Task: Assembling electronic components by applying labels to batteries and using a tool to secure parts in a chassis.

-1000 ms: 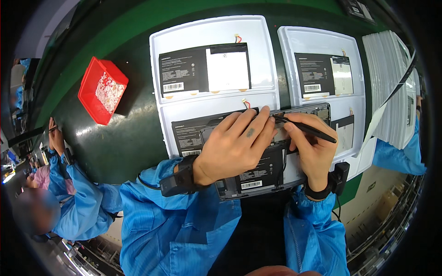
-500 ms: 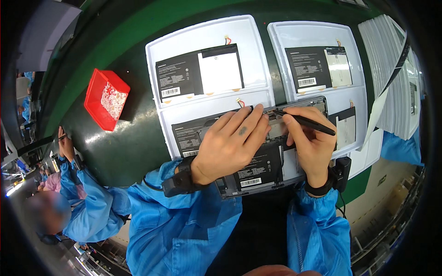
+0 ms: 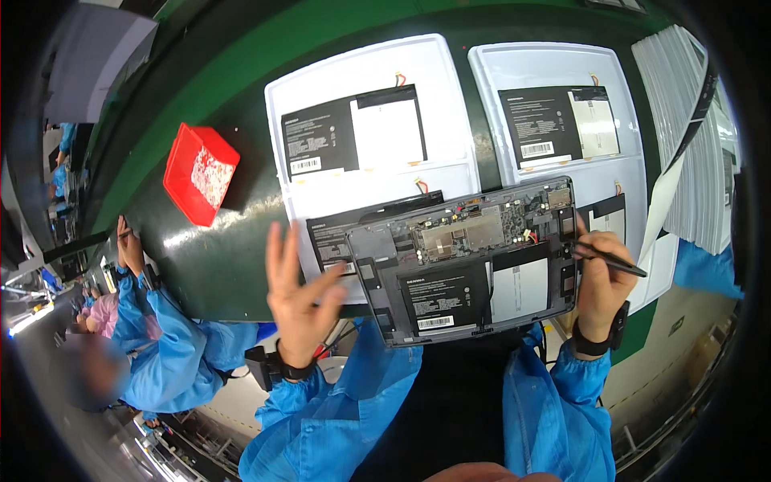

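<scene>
An opened tablet (image 3: 474, 265) lies tilted across the front of the white trays, its circuit board (image 3: 462, 234) and a black-and-silver battery (image 3: 440, 299) exposed. A small red-and-white plug with wires (image 3: 530, 236) sits at the board's lower right. My left hand (image 3: 303, 293) hovers just left of the tablet, fingers spread and holding nothing. At the tablet's right edge, my right hand (image 3: 601, 281) grips slim black tweezers (image 3: 614, 260), which slant down to the right. The hand's contact with the tablet's edge is hard to make out.
Two white trays (image 3: 459, 104) hold flat batteries (image 3: 317, 136) with short wires. A red bin (image 3: 183, 181) of small white pieces stands left on the green bench (image 3: 249, 257). Stacked white trays (image 3: 683, 153) rise at right. A co-worker in a blue sleeve (image 3: 173, 345) sits at left.
My left hand has lifted off the board and moved left, its fingers spreading. My right hand has drawn back to the tablet's right edge with the tweezers. The board and plug are now uncovered.
</scene>
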Demonstrator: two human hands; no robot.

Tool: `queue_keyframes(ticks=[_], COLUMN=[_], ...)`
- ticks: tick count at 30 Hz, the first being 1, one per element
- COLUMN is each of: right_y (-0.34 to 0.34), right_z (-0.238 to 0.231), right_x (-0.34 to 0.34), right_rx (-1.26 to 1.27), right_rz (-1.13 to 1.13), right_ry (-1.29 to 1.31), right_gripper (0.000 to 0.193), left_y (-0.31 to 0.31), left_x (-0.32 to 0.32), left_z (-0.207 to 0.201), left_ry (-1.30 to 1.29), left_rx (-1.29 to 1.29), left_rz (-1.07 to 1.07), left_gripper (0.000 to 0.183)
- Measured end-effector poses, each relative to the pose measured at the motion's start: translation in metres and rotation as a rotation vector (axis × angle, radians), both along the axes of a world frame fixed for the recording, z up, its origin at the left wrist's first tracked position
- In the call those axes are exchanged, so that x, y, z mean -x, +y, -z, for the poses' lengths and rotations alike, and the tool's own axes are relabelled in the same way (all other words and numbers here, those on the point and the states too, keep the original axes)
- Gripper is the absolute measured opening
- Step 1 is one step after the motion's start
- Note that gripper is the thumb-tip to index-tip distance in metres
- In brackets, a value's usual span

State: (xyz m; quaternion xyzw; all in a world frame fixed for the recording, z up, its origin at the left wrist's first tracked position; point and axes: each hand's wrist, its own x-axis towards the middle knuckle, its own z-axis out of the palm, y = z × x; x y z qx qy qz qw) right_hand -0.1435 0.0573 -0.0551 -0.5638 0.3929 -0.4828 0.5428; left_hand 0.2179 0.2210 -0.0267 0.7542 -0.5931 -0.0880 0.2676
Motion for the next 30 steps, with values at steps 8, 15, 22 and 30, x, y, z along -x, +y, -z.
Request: queue_keyframes(ticks=[8, 15, 22, 30], right_y=[-0.006, -0.044, -0.030, -0.043], right_z=[-0.010, -0.035, -0.030, -0.017], right_x=[-0.021, -0.004, 0.043, 0.091], right_rx=[-0.134, 0.054, 0.203, 0.288], right_rz=[0.141, 0.025, 0.194, 0.491], right_ry=[-0.173, -0.290, 0.546, 0.930], right_gripper=[0.029, 0.014, 0.027, 0.021], left_y=[0.019, -0.116, -0.271, -0.322], left_x=[0.054, -0.002, -0.102, -0.169], left_z=[0.010, -0.014, 0.012, 0.035], left_ry=[0.732, 1.480, 1.508, 0.332], left_rx=[0.003, 0.101, 0.441, 0.389], left_rz=[-0.004, -0.222, -0.237, -0.389], left_gripper=[0.079, 0.040, 0.023, 0.063])
